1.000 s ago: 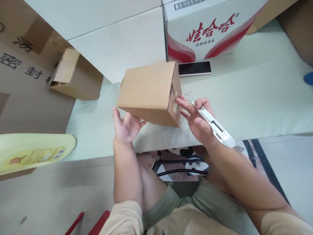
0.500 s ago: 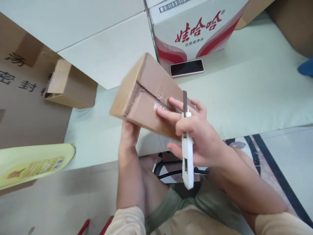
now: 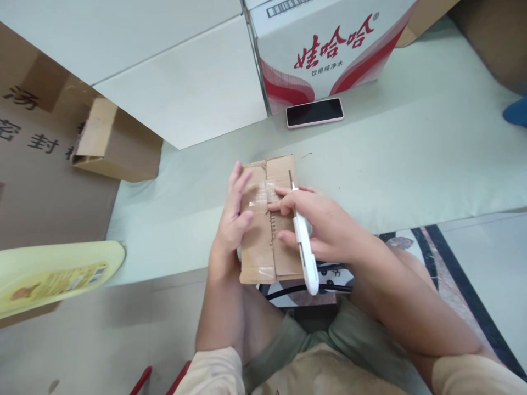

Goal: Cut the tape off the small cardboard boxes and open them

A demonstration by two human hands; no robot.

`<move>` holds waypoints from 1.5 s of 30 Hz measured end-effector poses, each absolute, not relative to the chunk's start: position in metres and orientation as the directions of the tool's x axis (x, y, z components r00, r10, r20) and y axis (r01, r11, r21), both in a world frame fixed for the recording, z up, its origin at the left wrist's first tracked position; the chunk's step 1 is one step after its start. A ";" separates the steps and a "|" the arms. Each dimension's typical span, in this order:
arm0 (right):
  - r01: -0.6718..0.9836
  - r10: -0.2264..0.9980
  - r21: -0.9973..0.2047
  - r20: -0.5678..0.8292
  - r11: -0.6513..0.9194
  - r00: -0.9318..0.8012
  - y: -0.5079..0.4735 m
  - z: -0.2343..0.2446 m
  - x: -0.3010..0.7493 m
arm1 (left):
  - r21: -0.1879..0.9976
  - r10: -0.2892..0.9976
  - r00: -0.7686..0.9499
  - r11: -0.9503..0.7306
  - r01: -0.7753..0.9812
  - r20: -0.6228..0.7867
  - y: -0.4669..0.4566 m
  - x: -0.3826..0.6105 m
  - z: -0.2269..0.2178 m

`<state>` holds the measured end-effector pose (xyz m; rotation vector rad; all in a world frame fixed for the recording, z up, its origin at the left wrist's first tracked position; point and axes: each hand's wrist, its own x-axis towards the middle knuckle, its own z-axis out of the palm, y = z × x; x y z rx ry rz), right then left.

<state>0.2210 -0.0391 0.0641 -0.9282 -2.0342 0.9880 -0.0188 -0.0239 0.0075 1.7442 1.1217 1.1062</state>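
Note:
A small brown cardboard box (image 3: 257, 241) lies with its taped, seamed face up, at the near edge of the covered surface. Clear tape (image 3: 258, 196) crosses its middle seam. My left hand (image 3: 234, 216) holds the box by its left side, thumb on the top face and fingers raised along the edge. In my right hand (image 3: 325, 222) is a white utility knife (image 3: 304, 247), its dark blade out and pointing away from me. The fingertips of that hand touch the box top near the seam and tape.
A phone (image 3: 315, 112) lies beyond the box, before a white-and-red carton (image 3: 329, 60). White panels (image 3: 185, 88) stand at the back left. Another small cardboard box (image 3: 119, 140) and a large carton (image 3: 37, 181) are left. A yellow bottle (image 3: 57, 274) is nearer, and a blue object (image 3: 516, 118) far right.
The box has come down from a raised, tilted position onto the surface and turned. My left hand has shifted from beneath it to its left side. The knife now leans to the left.

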 end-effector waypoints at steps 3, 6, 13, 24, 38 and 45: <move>0.298 0.937 -0.894 0.280 0.333 -0.207 -0.045 0.063 0.225 | 0.871 0.913 0.311 -0.363 0.331 0.263 -0.020 -0.018 0.016; 0.297 0.967 -0.923 0.256 0.243 0.002 -0.051 0.064 0.231 | 0.857 0.928 0.268 -0.347 0.380 0.258 -0.023 -0.010 0.016; 0.528 0.949 -0.795 0.305 0.299 -0.078 -0.052 0.078 0.223 | 0.803 0.921 0.202 -0.390 0.451 0.333 -0.037 0.018 0.014; 0.675 0.943 -0.672 0.315 0.304 -0.111 -0.045 0.074 0.219 | 0.794 0.911 0.213 -0.412 0.448 0.353 -0.037 0.024 0.011; 0.753 0.939 -0.588 0.325 0.294 -0.112 -0.045 0.083 0.223 | 0.777 0.901 0.110 -0.419 0.469 0.419 -0.050 0.046 0.008; 0.757 0.937 -0.587 0.338 0.287 -0.093 -0.043 0.079 0.224 | 0.778 0.900 0.109 -0.421 0.467 0.422 -0.051 0.047 0.007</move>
